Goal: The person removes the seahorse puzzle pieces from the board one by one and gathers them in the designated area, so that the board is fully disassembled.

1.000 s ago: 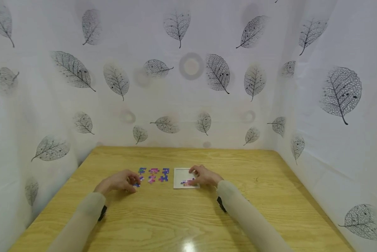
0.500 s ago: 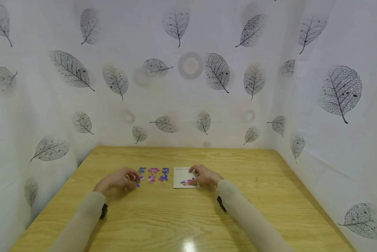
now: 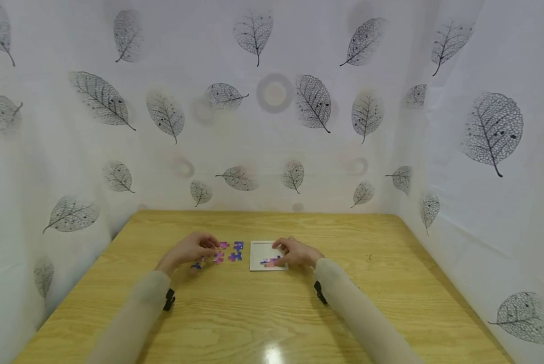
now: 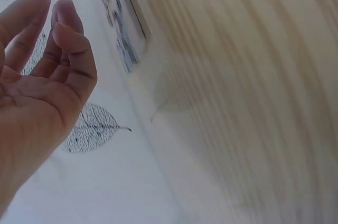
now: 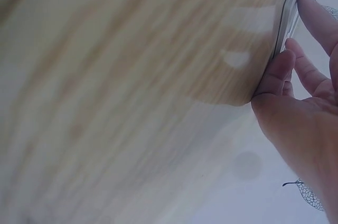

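In the head view my left hand (image 3: 192, 250) hovers over the left side of a group of loose jigsaw pieces (image 3: 236, 256), hiding some of them. Loosely bent, its fingers (image 4: 74, 44) show nothing between them in the left wrist view. To the right lies a white square puzzle tray (image 3: 258, 248). Joined pink and purple pieces (image 3: 269, 262) lie near its bottom edge. My right hand (image 3: 299, 252) rests on the tray's right side, its thumb at these pieces and its fingertips higher up. The right wrist view shows fingers (image 5: 277, 71) touching the tray's edge.
Everything lies on a wooden table (image 3: 235, 313) with a glare spot near its front. A white curtain (image 3: 272, 136) with leaf prints hangs behind and at both sides. A dark band (image 3: 169, 300) sits on the left wrist, another band (image 3: 319, 292) on the right.
My left hand has moved right and farther back across the loose pieces, uncovering a dark blue piece at the lower left and covering upper-left ones. My right hand stays on the tray.
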Demonstrator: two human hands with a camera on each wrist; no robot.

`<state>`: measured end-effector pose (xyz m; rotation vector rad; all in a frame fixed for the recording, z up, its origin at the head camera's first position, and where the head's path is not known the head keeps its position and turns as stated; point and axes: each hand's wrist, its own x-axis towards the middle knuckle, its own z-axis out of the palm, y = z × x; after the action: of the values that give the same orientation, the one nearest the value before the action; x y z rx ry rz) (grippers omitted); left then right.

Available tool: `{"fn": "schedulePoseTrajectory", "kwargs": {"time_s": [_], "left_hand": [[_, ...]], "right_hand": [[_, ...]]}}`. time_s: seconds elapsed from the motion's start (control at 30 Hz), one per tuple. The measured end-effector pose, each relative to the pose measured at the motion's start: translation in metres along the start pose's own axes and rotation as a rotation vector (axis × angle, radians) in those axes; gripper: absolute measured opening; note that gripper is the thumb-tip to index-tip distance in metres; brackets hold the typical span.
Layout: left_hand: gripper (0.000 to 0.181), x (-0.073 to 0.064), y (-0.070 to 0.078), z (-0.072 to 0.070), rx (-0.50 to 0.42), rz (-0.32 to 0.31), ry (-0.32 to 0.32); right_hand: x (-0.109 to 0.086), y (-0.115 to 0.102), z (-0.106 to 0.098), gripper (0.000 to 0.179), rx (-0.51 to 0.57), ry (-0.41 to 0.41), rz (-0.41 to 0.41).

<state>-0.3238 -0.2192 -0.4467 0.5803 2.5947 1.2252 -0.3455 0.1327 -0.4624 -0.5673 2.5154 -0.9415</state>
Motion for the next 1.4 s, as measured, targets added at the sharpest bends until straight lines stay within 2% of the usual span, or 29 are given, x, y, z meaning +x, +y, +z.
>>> {"fn": "schedulePoseTrajectory", "kwargs": {"time_s": [0.2,0.4,0.5,0.67,0.87,1.1,1.4], "left_hand": [[0.027,0.012,0.012,0.016,-0.075,0.019,-0.042],[0.025,0.022,0.024,0.035,-0.132,-0.046,-0.071],[0.025,0.025,0.028,0.042,-0.112,-0.056,-0.064],[0.024,0.031,0.038,0.050,-0.076,-0.037,-0.075],[0.026,0.038,0.047,0.060,-0.054,0.014,-0.110],[0.028,0.053,0.054,0.074,-0.032,0.056,-0.142],[0.032,0.065,0.061,0.089,-0.026,0.041,-0.162]], "right_hand": [[0.001,0.001,0.000,0.049,0.040,-0.019,-0.027],[0.002,0.003,0.001,0.051,0.048,-0.039,-0.074],[0.003,0.004,0.001,0.052,0.052,-0.048,-0.083],[0.003,0.005,0.001,0.054,0.072,-0.041,-0.068],[0.005,0.006,0.000,0.055,0.068,-0.036,-0.062],[0.004,0.005,-0.004,0.055,0.051,-0.022,-0.074],[0.003,0.005,-0.006,0.056,0.029,-0.024,-0.090]]}}
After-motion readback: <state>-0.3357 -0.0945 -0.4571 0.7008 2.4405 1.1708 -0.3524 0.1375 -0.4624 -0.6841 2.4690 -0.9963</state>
